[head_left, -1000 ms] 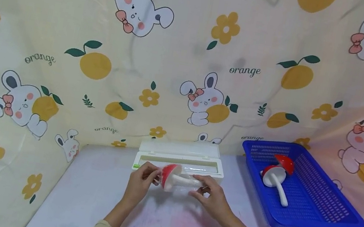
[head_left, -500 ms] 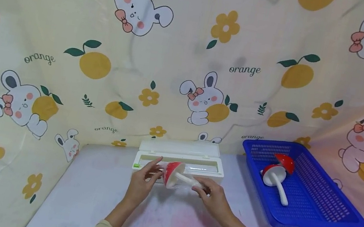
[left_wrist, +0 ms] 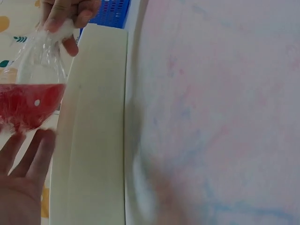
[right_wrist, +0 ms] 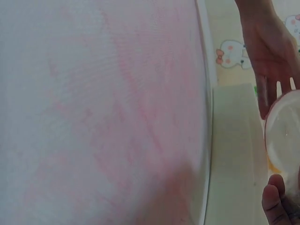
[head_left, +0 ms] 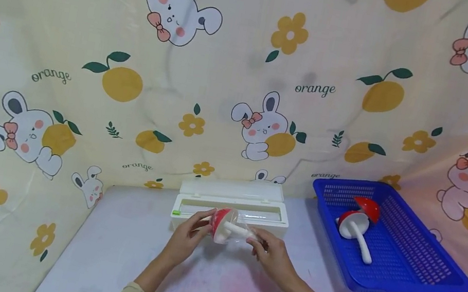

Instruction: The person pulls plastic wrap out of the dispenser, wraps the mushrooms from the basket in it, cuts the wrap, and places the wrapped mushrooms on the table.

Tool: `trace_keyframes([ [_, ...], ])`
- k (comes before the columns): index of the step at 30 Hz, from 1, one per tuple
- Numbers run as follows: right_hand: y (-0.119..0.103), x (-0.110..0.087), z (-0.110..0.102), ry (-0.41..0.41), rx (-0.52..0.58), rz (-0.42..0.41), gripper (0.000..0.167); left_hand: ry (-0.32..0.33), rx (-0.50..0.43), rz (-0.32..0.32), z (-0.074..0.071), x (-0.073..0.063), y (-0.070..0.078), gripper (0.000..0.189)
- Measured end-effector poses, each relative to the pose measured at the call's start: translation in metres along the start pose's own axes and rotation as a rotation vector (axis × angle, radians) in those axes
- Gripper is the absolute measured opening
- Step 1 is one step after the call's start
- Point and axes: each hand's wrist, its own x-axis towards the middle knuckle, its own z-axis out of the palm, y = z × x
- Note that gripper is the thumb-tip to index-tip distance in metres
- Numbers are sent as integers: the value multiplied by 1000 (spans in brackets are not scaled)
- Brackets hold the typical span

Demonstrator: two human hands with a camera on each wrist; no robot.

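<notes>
A toy mushroom (head_left: 220, 225) with a red cap and white stem is wrapped in clear plastic film (left_wrist: 44, 58). It is held up in front of a white cling film dispenser (head_left: 231, 200) whose lid is raised. My left hand (head_left: 185, 237) touches the cap end with fingers fairly straight, as the left wrist view shows. With thumb and fingers, my right hand (head_left: 275, 255) pinches the gathered film at the stem end. In the right wrist view the cap's pale underside (right_wrist: 287, 131) faces the right hand; part of the mushroom is cut off by the frame edge.
At the right stands a blue plastic basket (head_left: 417, 251). Inside it lie a toy mushroom (head_left: 353, 225) and another red cap (head_left: 368, 209). A white table (head_left: 112, 250) with faint pink stains spreads under my arms, and a printed curtain (head_left: 228, 72) hangs behind.
The cap end has tilted up and turned slightly. My left fingers have shifted from gripping the film's end to lying against the cap; my right hand keeps hold at the stem.
</notes>
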Motion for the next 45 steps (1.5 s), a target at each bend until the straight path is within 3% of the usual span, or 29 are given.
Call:
trace_keyframes([
  [3, 0, -1, 0, -23, -1, 28, 32, -52, -36, -26, -3, -1, 2, 50],
  [7, -1, -1, -1, -61, -9, 45, 29, -59, -78, -50, -5, -1, 2, 57],
  [10, -2, -1, -1, -72, -30, 19, 33, -31, -98, -74, -5, 0, 3, 57],
  [15, -8, 0, -2, -60, -96, -33, 53, 32, -86, -127, -2, 0, 7, 55],
  [18, -12, 1, -2, -22, -183, -45, 51, 51, -66, -148, 0, 0, 10, 52],
  [24, -12, 0, -2, 49, -261, -93, 39, -15, 3, -103, -8, -1, 9, 49],
  [29, -10, -2, -1, 12, -233, -119, 35, -56, 44, -57, -10, -2, 6, 51],
  [40, -7, -2, -2, -74, -197, -150, 28, 28, 128, -16, -2, -4, 1, 39],
  [45, -5, -3, 2, -103, -159, -176, 32, 72, 51, -55, 0, -4, 0, 36],
])
